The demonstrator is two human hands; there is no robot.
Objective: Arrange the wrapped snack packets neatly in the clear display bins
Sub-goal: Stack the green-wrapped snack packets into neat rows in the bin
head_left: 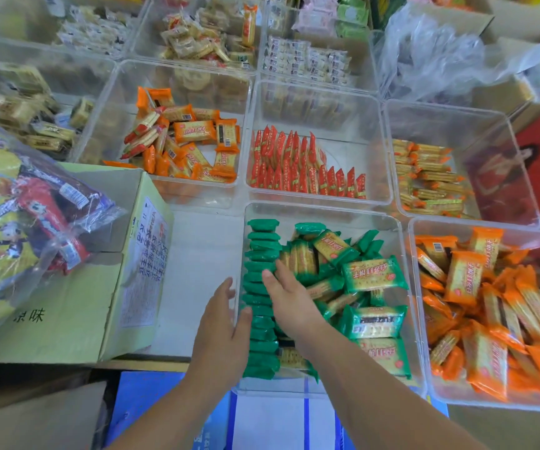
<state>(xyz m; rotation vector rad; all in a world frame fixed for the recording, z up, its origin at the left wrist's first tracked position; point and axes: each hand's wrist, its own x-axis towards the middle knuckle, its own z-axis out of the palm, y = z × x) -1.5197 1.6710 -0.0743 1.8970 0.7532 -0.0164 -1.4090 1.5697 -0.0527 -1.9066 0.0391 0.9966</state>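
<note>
**Two flat hands at the bin of green packets**

The left hand [223, 323] lies outside the near clear bin [327, 210], palm turned to its left wall and fingers straight and close together. The thumb sits at the wall's rim, but I cannot tell whether it reaches inside. It grips nothing.

The right hand [289, 300] is inside the same bin, fingers out straight and together. It rests flat on the green packets without closing round any of them. Its fingertips touch the right side of the upright row of green packets [258, 251], which runs along the left wall from six o'clock to twelve.

At three o'clock from that hand, the loose green packets [374, 274] lie jumbled at all angles and fill the rest of the bin.

Further out at three o'clock, a second bin [440, 224] holds a heap of orange packets [463, 280]. At twelve o'clock, red packets [294, 164] stand in tidy rows in their own bin. At eleven o'clock another bin has orange packets mixed [193, 133], some on edge and some flat.

At nine o'clock sits a cardboard box [67, 313] with a clear bag of colourful snacks [18, 216] lying across its top. At one o'clock, far back, crumpled clear plastic [440, 53] is heaped.
</note>
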